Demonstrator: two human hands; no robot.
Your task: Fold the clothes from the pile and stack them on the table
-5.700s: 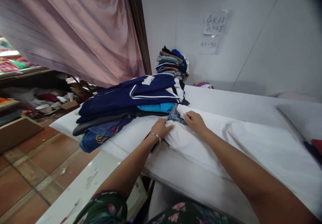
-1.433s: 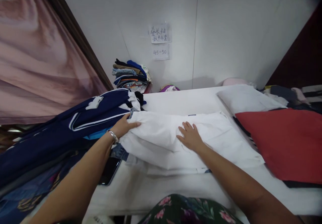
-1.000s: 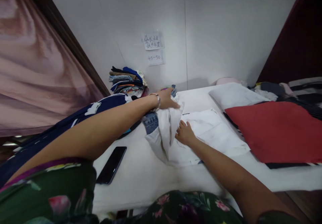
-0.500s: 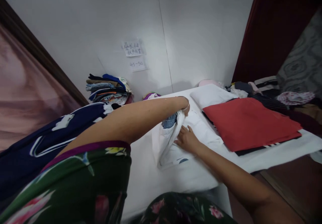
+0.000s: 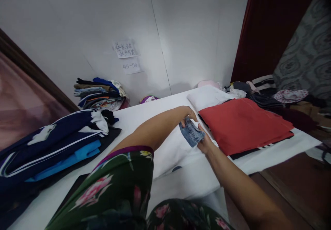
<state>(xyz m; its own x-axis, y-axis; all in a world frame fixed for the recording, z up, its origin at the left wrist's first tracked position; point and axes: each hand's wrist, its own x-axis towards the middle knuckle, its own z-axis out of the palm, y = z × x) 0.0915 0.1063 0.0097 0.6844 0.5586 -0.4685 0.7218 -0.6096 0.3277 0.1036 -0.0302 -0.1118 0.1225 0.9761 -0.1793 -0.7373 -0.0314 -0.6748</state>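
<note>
A white garment lies on the white tabletop in front of me. Its blue denim collar is raised between my hands. My left hand is bent over the collar's far left end, thumb on the denim. At the right end, my right hand holds the collar with its fingers partly hidden behind the cloth. A small dark patch shows low on the garment, close to my left sleeve.
Folded red cloth lies to the right over a dark striped piece, near a white pillow-like bundle. Navy clothes are heaped at left. A folded clothes stack stands by the wall.
The white cloth that was lifted in folds now lies flatter. My right hand has moved from the white fabric up to the denim collar, which now shows more fully. The view has shifted.
</note>
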